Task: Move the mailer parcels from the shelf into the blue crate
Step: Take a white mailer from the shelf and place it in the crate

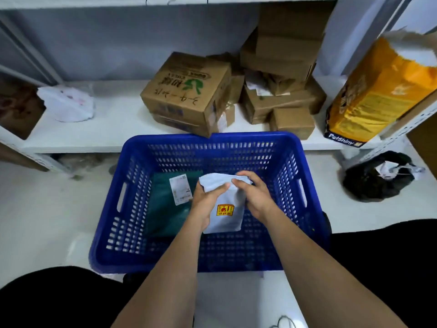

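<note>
One white mailer [224, 204] is gripped by both the left hand [205, 201] and right hand [254, 195] over the blue crate [293, 183]. One green mailer [165, 209] (w/ 1 label) is seen lying inside.

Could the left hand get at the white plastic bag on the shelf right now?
Probably not as things stand: the left hand grips the white mailer over the blue crate. The white plastic bag lies unobstructed on the shelf.
</note>
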